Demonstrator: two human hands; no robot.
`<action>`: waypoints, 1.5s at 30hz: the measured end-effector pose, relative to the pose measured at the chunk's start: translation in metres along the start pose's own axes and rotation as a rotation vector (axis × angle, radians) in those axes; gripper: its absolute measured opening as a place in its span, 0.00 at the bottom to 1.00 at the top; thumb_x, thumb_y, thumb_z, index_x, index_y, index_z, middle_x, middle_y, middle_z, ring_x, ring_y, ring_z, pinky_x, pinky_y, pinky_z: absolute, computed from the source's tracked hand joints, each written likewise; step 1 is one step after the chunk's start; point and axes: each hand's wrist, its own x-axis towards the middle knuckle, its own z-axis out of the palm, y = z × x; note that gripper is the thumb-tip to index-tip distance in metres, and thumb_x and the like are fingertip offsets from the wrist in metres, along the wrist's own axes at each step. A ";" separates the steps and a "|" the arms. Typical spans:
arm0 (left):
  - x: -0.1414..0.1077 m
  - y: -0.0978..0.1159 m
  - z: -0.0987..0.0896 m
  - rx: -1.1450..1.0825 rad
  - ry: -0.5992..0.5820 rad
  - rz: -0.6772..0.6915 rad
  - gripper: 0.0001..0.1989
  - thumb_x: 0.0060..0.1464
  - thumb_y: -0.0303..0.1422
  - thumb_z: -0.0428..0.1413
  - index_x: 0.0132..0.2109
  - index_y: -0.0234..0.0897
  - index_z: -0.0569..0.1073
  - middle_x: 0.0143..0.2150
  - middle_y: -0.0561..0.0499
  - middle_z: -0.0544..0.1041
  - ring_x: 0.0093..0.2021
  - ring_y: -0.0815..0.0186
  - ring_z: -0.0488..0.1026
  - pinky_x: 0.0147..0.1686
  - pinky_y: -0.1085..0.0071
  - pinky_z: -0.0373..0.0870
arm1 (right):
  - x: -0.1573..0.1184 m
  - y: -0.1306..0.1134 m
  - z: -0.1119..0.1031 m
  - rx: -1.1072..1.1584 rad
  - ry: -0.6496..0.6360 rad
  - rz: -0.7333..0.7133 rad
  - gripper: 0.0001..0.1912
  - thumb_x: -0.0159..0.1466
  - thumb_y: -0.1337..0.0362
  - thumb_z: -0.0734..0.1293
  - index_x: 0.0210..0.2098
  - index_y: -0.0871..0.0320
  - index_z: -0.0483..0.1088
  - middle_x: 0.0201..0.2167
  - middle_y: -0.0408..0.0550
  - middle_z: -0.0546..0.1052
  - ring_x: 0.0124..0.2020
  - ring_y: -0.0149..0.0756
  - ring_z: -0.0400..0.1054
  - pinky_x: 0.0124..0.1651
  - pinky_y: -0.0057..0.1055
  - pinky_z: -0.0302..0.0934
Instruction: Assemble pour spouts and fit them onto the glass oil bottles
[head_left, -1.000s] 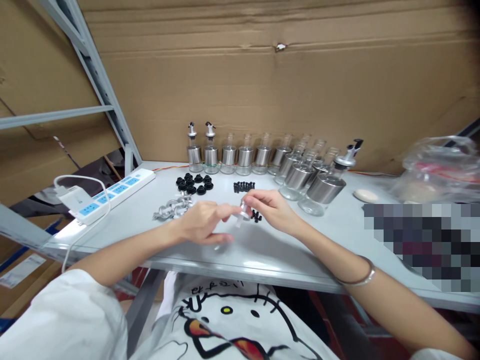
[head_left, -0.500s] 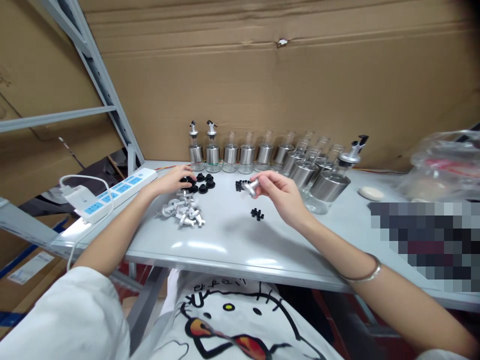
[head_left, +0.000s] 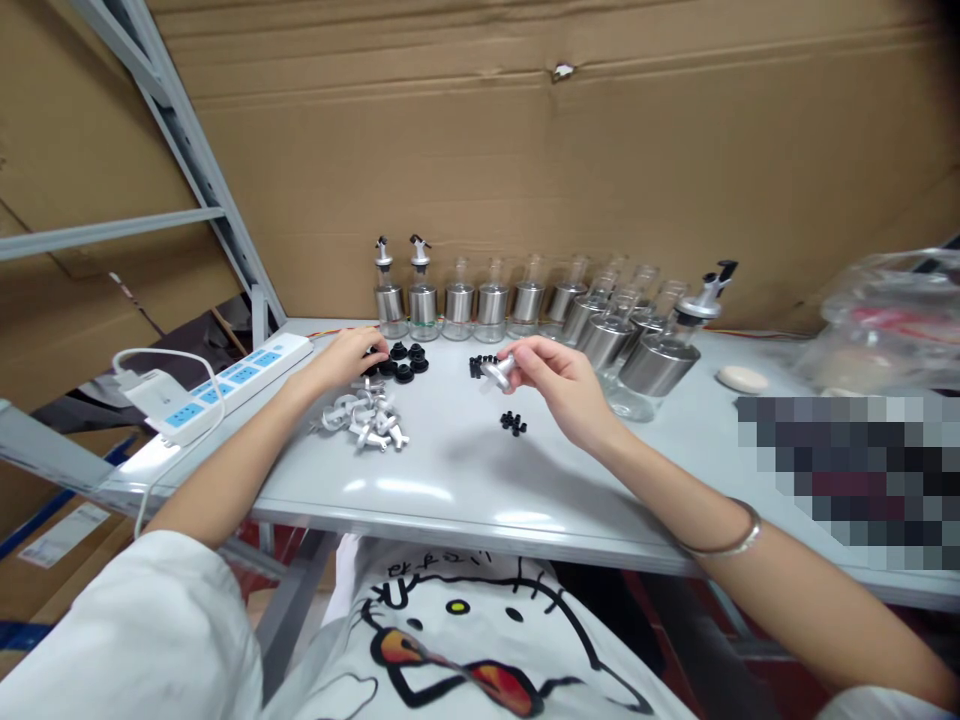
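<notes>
My left hand [head_left: 350, 355] is at the left edge of a group of black rubber stoppers [head_left: 405, 372], fingers drawn together on one of them, which they partly hide. Just in front of it lies a heap of silver pourer spouts [head_left: 365, 418]. Raised above the table, my right hand [head_left: 559, 385] pinches a single silver pourer spout [head_left: 499, 373] between thumb and fingers. Behind that spout stand small black caps [head_left: 475, 366], and a second cluster of small black caps [head_left: 514, 423] sits nearer the table's front.
Several glass bottles with steel sleeves [head_left: 493, 304] line the back against cardboard; some carry pourers. A white power strip [head_left: 225, 388] with a cable occupies the left side. To the right are a pale round object [head_left: 742, 379] and a clear plastic bag [head_left: 885, 320].
The fingers of my left hand have closed in among the black stoppers. My right hand keeps its hold on the pourer spout, nearly still. The view has shifted slightly.
</notes>
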 end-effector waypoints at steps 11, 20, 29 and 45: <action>-0.002 0.007 -0.003 0.149 -0.067 -0.006 0.09 0.57 0.36 0.49 0.37 0.38 0.73 0.41 0.47 0.77 0.45 0.58 0.71 0.46 0.64 0.61 | -0.002 0.000 0.000 -0.036 -0.014 0.005 0.21 0.57 0.45 0.68 0.31 0.58 0.72 0.19 0.40 0.70 0.23 0.30 0.66 0.33 0.30 0.64; -0.005 0.014 -0.007 0.248 -0.056 -0.057 0.09 0.55 0.32 0.48 0.38 0.38 0.73 0.43 0.45 0.76 0.48 0.54 0.70 0.46 0.61 0.61 | -0.002 0.000 0.002 -0.007 -0.023 0.004 0.20 0.57 0.46 0.69 0.31 0.58 0.72 0.19 0.40 0.70 0.23 0.29 0.66 0.32 0.29 0.63; -0.007 0.021 -0.010 0.334 -0.056 -0.059 0.09 0.55 0.32 0.47 0.32 0.37 0.70 0.37 0.45 0.76 0.42 0.56 0.71 0.42 0.62 0.61 | -0.003 0.000 0.002 -0.058 -0.023 -0.002 0.22 0.56 0.44 0.68 0.31 0.58 0.72 0.19 0.40 0.70 0.23 0.30 0.66 0.33 0.30 0.63; -0.029 0.139 -0.001 -0.362 0.208 0.313 0.04 0.57 0.30 0.45 0.32 0.39 0.59 0.31 0.51 0.66 0.31 0.67 0.64 0.35 0.69 0.63 | -0.005 0.001 0.006 0.234 -0.202 0.248 0.22 0.57 0.44 0.67 0.32 0.57 0.61 0.37 0.47 0.76 0.26 0.33 0.72 0.26 0.30 0.68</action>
